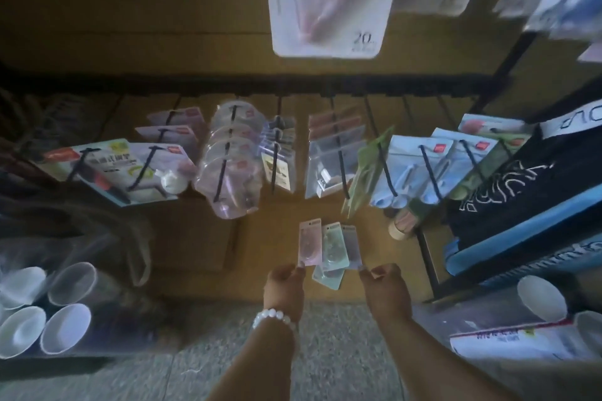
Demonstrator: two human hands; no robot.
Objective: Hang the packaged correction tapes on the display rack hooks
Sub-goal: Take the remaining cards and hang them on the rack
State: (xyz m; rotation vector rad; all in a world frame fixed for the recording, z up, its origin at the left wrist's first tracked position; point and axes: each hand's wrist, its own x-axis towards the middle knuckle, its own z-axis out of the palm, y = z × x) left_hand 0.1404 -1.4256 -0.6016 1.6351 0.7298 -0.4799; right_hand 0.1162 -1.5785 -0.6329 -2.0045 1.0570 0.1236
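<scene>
My left hand [285, 286], with a white bead bracelet on its wrist, pinches the bottom of a pink correction tape pack [309, 242]. My right hand [384, 288] pinches the lower corner of a greyish pack [351, 247]. Between them is a mint green pack [333, 246], and another mint pack [329, 277] sticks out below it. The packs are fanned out, upright, below the display rack's black bar [260, 86]. Black hooks [338, 146] jut from the bar toward me, most carrying packaged goods. A bare hook [408, 114] shows right of centre.
Clear pouches [231, 159], blue packages [417, 169] and a green pack [368, 169] hang on the hooks. Stacked white cups [45, 309] lie at the lower left. A blue-edged rack shelf [521, 238] stands on the right. Cardboard boxes [195, 238] sit behind on a grey floor.
</scene>
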